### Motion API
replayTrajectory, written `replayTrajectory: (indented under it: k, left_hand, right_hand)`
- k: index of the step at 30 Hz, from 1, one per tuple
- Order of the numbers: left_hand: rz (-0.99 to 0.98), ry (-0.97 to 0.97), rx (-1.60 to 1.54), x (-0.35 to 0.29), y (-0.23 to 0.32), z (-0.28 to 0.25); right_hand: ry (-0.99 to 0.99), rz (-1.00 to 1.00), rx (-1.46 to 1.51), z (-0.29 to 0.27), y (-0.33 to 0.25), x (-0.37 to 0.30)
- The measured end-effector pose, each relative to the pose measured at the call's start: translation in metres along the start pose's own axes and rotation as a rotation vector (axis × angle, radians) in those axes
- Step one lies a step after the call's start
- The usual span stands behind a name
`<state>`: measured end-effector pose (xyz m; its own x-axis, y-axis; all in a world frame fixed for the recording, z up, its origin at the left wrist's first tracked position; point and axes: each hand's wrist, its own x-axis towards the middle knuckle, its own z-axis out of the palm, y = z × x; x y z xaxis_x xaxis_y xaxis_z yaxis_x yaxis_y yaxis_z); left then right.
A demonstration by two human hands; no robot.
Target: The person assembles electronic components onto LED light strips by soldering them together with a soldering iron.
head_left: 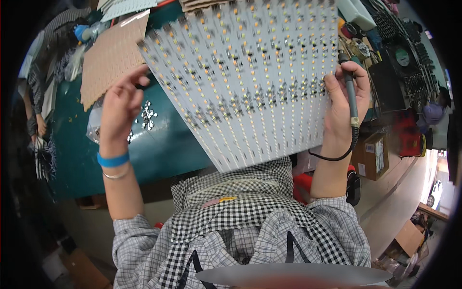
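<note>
A large white LED circuit board panel (250,91), lined with rows of small yellow and white LEDs and dark components, is tilted up before me. My right hand (347,98) grips its right edge, the thumb over the front. That same hand also has a soldering iron (350,86) with a grey handle, its black cable curving down past the wrist. My left hand (124,98) is beside the panel's left edge, fingers apart and partly bent, seemingly holding nothing. Just right of it, a scatter of small silvery pieces (148,116) lies on the green table (166,156).
A tan stack of panels (115,60) lies at the far left of the table. A cardboard box (374,156) stands low on the right, below tools and dark parts. Another person's hand (41,126) shows at the left rim.
</note>
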<state>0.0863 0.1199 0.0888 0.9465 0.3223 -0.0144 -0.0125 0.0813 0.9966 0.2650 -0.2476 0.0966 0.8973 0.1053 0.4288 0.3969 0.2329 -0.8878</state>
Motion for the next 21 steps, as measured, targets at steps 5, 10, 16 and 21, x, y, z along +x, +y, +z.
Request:
replayTrajectory:
  k: [5, 10, 16, 21]
  left_hand:
    - [0.355, 0.131, 0.226, -0.018, 0.033, 0.076]
    - [0.660, 0.199, 0.490, -0.029, 0.029, 0.076]
    - [0.541, 0.200, 0.599, -0.056, -0.002, 0.069]
    - [0.604, 0.085, 0.358, -0.070, -0.008, 0.070]
  right_hand:
    - [0.052, -0.272, 0.230, 0.020, 0.000, 0.005]
    - [-0.034, -0.185, 0.332, 0.006, 0.025, -0.006]
    - [-0.168, -0.180, 0.099, -0.012, 0.040, -0.042]
    - [-0.419, -0.189, 0.373, -0.028, 0.039, -0.052]
